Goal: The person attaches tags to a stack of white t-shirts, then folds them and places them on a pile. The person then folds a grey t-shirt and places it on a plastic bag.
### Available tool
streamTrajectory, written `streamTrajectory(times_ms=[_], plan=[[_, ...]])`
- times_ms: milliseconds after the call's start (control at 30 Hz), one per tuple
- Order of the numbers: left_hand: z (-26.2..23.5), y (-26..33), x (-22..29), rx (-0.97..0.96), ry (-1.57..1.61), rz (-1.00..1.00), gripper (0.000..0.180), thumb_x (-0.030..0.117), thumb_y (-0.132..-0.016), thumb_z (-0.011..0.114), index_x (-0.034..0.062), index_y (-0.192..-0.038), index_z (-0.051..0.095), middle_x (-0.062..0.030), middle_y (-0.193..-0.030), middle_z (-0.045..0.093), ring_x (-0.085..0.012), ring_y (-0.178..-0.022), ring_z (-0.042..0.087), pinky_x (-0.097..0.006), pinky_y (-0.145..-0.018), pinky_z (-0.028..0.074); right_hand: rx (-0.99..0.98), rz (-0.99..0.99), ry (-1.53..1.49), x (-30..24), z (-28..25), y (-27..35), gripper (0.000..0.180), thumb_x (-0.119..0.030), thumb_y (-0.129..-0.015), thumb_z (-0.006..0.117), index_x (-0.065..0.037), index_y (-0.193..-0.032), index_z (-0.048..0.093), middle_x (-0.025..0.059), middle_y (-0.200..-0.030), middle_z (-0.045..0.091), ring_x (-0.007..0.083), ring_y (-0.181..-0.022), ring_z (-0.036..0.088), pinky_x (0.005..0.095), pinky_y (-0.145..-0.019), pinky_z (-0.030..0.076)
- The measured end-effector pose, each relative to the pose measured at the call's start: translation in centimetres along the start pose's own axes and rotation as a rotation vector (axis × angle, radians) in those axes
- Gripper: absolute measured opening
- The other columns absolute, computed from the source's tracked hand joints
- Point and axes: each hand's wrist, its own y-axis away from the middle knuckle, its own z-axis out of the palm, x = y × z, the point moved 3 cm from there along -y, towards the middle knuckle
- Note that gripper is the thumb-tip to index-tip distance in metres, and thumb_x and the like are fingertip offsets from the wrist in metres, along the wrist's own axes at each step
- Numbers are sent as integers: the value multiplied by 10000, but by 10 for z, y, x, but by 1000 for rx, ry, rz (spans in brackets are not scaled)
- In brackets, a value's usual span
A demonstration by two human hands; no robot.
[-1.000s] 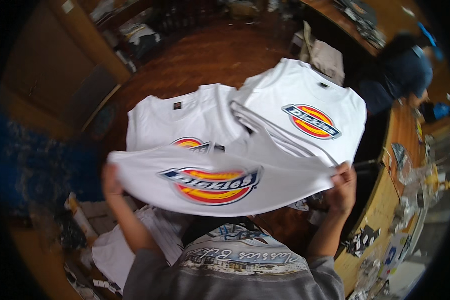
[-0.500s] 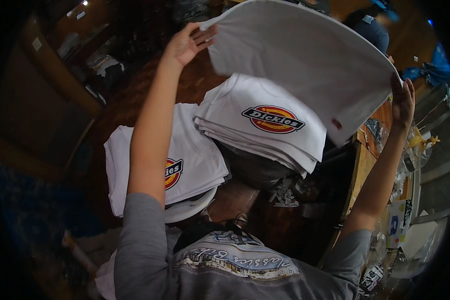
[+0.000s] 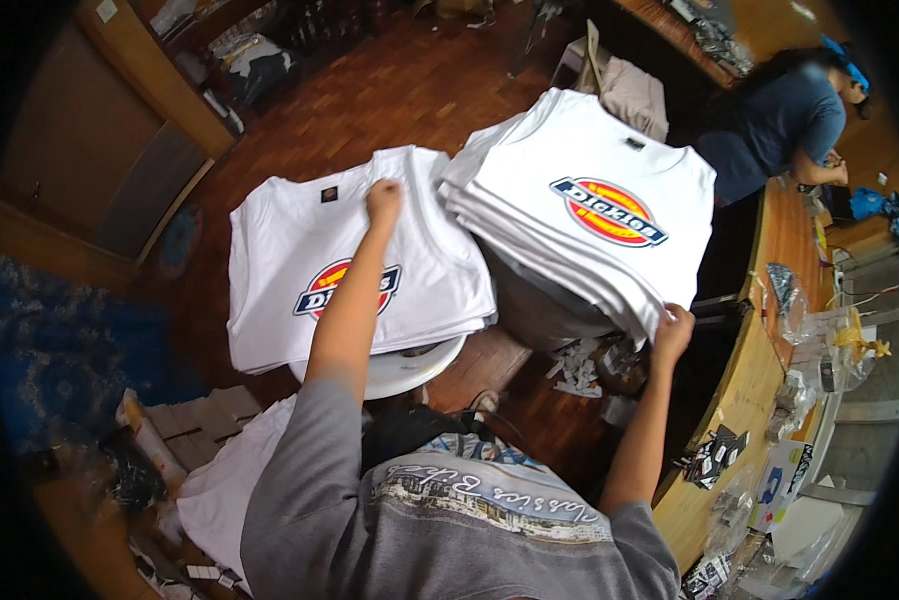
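Two stacks of white sleeveless shirts lie in front of me, each top shirt printed with a red, yellow and dark oval logo. Over the neckline area of the left stack (image 3: 270,260) is my left hand (image 3: 384,200), its fingers curled closed. Whether cloth is caught in that fist is hidden. My right hand (image 3: 674,335) pinches the lower right corner of the top white shirt (image 3: 530,160) on the right stack. That shirt lies spread flat, neck label facing up, with several more layered beneath it.
A round white seat (image 3: 415,378) holds up the left stack. Along the right runs a wooden bench (image 3: 715,460) with plastic bags and small packets. Another person (image 3: 780,125) leans at its far end. A white cloth (image 3: 235,480) and boxes lie at lower left.
Both hands have come down from holding a white shirt spread in the air. No shirt is aloft now; my right hand is at the right stack's corner, my left over the left stack.
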Motion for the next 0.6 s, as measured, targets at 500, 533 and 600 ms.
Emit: streamTrajectory(times_ms=[500,533,600], plan=[[-317,175,-124,480,-893,-730,394,240,-667,599,61,-989,460,-163,-949,462,-341,-888,469,-405,-700,417,-640,-274,29,-220,126,132,202,-204,-651,587,-31,-696,492,118,-765,481,308,-612,537,398,-494,424],[-320,176,-127,464,-919,-688,364,227,-668,597,51,-961,473,-166,-941,464,-340,-875,476,-399,-694,418,-647,-251,21,-220,127,134,195,-202,-652,586,-36,-691,492,117,-766,482,307,-616,537,396,-493,423],[-323,179,-126,427,-972,-599,305,201,-669,592,30,-904,498,-172,-924,468,-338,-847,490,-389,-683,420,-650,-191,-18,-219,127,136,180,-198,-644,593,-62,-703,491,103,-747,503,305,-632,533,393,-529,419]])
